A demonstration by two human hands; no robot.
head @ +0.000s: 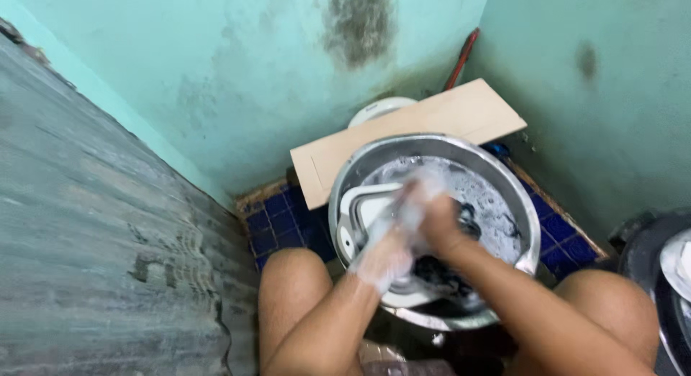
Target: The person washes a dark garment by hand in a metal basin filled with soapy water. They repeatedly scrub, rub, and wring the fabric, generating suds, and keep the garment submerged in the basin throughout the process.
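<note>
Both hands are down in a metal basin [349,182] w/ soapy water, set on blue floor tiles [277,221] between the person's knees. Left hand [392,232] is thick w/ foam, blurred by motion; it looks closed around sthg, but grip can't be told for sure. Right hand [439,221] is closed on a dark cloth [443,272], pressed close against the left, approx. at basin centre. Cloth trails from the hands toward the near rim, its long axis running roughly away from the person; more dark fabric shows at the right hand's far side. A white washboard [367,203] lies in the basin under and left of the hands. Behind the basin: a pale board [461,113] on a white bucket [378,110], by green walls.
</note>
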